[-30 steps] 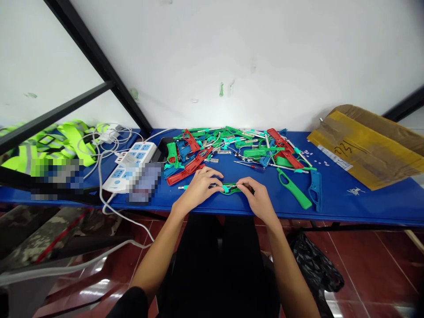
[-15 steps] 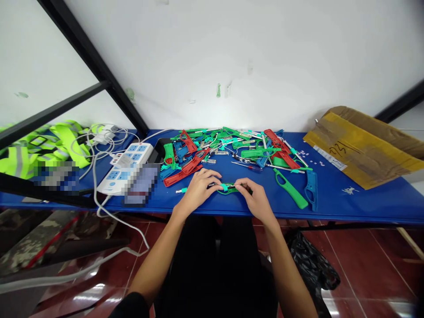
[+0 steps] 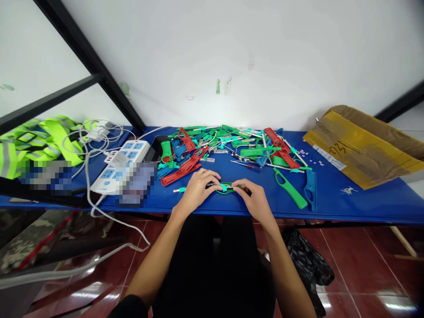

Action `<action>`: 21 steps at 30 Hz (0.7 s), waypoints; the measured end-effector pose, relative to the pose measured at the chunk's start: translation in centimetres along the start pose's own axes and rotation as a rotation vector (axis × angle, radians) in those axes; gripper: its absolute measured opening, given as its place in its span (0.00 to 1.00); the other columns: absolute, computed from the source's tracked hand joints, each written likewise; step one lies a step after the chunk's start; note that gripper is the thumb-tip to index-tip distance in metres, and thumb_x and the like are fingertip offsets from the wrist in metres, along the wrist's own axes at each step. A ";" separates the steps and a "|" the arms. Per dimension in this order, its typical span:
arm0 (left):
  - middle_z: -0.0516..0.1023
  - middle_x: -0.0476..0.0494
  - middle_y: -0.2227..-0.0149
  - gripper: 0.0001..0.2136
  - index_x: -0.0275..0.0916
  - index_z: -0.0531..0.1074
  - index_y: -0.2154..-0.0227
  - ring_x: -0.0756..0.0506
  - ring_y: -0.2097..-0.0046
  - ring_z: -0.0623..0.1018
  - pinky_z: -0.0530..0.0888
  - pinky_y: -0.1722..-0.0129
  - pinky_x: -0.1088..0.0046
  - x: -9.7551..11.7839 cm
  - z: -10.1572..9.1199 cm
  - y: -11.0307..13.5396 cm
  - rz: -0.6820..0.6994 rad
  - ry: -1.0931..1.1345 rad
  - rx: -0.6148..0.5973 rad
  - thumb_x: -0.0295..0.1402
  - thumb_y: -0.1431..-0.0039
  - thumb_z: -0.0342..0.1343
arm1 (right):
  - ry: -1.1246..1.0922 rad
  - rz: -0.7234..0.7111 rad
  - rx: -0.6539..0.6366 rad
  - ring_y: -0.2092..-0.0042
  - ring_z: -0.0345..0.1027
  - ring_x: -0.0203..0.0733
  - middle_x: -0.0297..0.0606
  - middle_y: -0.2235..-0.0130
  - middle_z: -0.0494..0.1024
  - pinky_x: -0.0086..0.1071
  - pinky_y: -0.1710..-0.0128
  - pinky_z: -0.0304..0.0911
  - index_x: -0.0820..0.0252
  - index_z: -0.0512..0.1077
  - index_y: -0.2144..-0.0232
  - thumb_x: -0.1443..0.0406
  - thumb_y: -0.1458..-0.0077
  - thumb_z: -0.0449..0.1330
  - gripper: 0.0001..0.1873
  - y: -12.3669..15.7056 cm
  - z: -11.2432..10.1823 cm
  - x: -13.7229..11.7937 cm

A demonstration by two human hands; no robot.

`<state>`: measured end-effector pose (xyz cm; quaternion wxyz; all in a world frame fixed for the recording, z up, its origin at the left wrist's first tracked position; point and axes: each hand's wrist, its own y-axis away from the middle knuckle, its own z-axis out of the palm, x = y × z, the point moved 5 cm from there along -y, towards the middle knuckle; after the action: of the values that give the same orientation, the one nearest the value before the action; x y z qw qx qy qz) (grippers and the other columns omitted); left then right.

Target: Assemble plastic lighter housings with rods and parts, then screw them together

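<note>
Close to the table's front edge, a green utility lighter lies between my hands with its inner parts showing, a thin white wire among them. My left hand is closed around its nozzle side; the metal tip sticks out to the left past my fingers. Pinching fingers of my right hand press at the lighter's right part, and they hide what lies under them. Beyond my hands spreads a pile of lighter parts, with red shells, green shells and metal tubes. A screwdriver lies in front of the pile.
To the right lie a green shell and a blue shell. A cardboard box stands at the far right. On the left are a power strip, white cables and yellow reflective straps. A black frame bar rises there.
The view has shifted slightly. My right fingertips sit a little further left on the lighter; my left hand keeps its grip. The pile looks the same.
</note>
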<state>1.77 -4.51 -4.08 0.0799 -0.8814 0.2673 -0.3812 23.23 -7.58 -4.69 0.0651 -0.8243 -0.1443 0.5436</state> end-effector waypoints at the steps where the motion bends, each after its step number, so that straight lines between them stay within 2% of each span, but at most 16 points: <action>1: 0.87 0.46 0.49 0.08 0.44 0.82 0.64 0.42 0.47 0.80 0.71 0.43 0.59 0.0 0.0 0.0 0.002 0.004 -0.004 0.40 0.29 0.65 | 0.011 0.002 0.007 0.64 0.70 0.45 0.39 0.59 0.86 0.39 0.58 0.67 0.54 0.83 0.58 0.60 0.31 0.63 0.08 0.1 0.0 0.1; 6: 0.89 0.48 0.52 0.10 0.45 0.83 0.64 0.42 0.49 0.82 0.71 0.45 0.59 0.2 0.1 0.1 0.005 0.038 -0.015 0.42 0.28 0.64 | 0.065 -0.010 0.035 0.66 0.64 0.45 0.36 0.66 0.81 0.39 0.60 0.63 0.52 0.83 0.59 0.60 0.31 0.65 0.06 0.2 -0.2 0.3; 15: 0.89 0.47 0.50 0.11 0.48 0.86 0.63 0.40 0.48 0.80 0.73 0.44 0.57 -0.2 0.2 0.2 -0.031 0.038 -0.041 0.45 0.28 0.63 | 0.112 -0.063 0.015 0.60 0.70 0.48 0.38 0.57 0.86 0.44 0.52 0.67 0.50 0.78 0.60 0.61 0.26 0.59 0.09 0.5 0.1 -0.6; 21: 0.89 0.48 0.50 0.10 0.47 0.85 0.63 0.40 0.48 0.80 0.72 0.42 0.57 -0.3 0.0 0.0 -0.027 0.057 -0.031 0.43 0.28 0.63 | 0.132 -0.102 0.040 0.59 0.72 0.49 0.38 0.54 0.87 0.45 0.51 0.68 0.50 0.78 0.59 0.61 0.25 0.58 0.09 0.5 0.1 -1.0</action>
<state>1.64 -4.35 -4.25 0.0534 -0.8750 0.2633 -0.4028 22.85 -8.40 -3.99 0.1184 -0.8485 -0.1705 0.4868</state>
